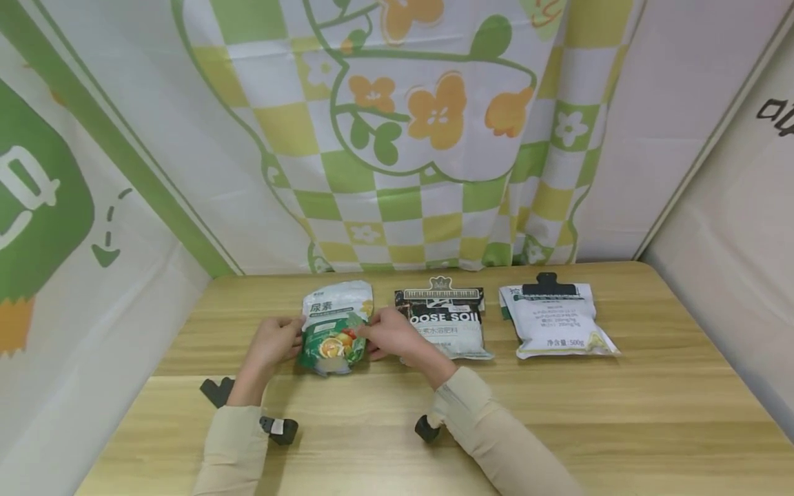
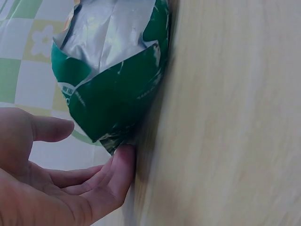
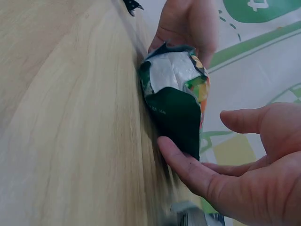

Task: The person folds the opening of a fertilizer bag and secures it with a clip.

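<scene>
A green and white fertilizer bag (image 1: 336, 331) lies on the table between both hands. Its near bottom end is folded, showing a silver panel in the left wrist view. My left hand (image 1: 273, 341) is at its left side; fingers (image 2: 123, 165) touch a lower corner while the thumb stays apart from it. From the right, my right hand (image 1: 397, 334) reaches the opposite side, its fingers (image 3: 181, 160) extended along the bag's lower corner. The right thumb stands off the bag in the right wrist view.
A black and white soil bag (image 1: 446, 337) with a crown-topped clip (image 1: 441, 293) lies just right of the right hand. Further right is a white bag (image 1: 555, 327) with a black clip (image 1: 547, 284). A dark clip-like piece (image 1: 217, 391) lies by the left wrist.
</scene>
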Motion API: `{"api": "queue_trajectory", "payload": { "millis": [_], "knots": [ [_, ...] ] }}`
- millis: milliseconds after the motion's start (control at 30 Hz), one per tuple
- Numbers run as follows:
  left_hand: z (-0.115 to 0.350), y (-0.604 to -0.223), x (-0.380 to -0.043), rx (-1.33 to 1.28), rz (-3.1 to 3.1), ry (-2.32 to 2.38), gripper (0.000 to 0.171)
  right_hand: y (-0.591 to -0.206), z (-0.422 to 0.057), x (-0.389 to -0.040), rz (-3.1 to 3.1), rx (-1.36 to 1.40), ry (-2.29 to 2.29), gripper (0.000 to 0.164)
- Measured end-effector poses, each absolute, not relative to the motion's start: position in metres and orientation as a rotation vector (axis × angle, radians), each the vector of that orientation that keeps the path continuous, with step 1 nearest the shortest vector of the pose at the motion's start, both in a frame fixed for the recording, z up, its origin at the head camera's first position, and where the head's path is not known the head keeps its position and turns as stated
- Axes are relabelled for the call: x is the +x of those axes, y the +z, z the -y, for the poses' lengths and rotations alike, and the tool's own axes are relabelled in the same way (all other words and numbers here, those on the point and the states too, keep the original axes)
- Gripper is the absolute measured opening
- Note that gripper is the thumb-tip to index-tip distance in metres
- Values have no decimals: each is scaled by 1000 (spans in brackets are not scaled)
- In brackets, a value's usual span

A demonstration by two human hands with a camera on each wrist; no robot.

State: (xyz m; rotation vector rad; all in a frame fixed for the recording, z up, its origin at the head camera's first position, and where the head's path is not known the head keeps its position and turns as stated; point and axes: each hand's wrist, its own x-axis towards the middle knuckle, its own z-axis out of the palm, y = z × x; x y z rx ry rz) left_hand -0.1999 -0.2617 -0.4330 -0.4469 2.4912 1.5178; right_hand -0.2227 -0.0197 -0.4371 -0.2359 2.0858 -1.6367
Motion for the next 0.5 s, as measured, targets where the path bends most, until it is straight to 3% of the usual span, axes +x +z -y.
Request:
{"api": "queue_trajectory", "payload": {
  "millis": [133,500],
  "knots": [
    [261,-434,-201,-454,-2478,1523,67,-436,27,-223,-2098,-197,-1630,26],
    [260,-437,-203,-484,-2423,1585,59,-448,38,-228,-2038,-30,-1746,43]
  ]
}}
